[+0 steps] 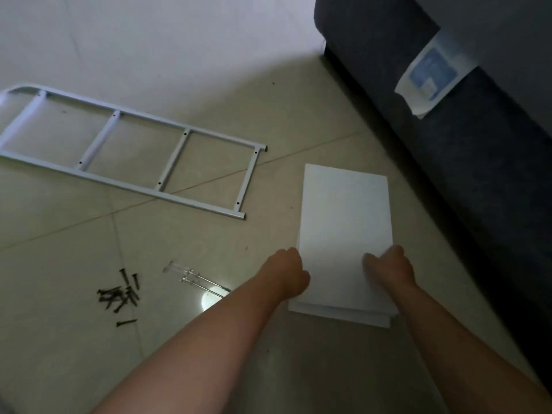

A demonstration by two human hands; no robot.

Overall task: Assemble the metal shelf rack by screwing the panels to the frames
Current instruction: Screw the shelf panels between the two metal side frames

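A stack of white shelf panels (345, 222) lies on the tiled floor, right of centre. My left hand (288, 271) grips the stack's left edge near its front corner, fingers curled under. My right hand (389, 268) lies on the top panel near its right edge, fingers bent against it. A light grey ladder-shaped metal frame (134, 153) lies flat on the floor at the left. A heap of several dark screws (121, 295) sits at the lower left. A clear-handled tool with metal shafts (194, 277) lies between the screws and my left arm.
A dark grey sofa (466, 150) runs along the right side, close to the panels. A printed instruction sheet (433, 71) hangs over its edge. Beige floor tiles (185, 339) spread across the left and front.
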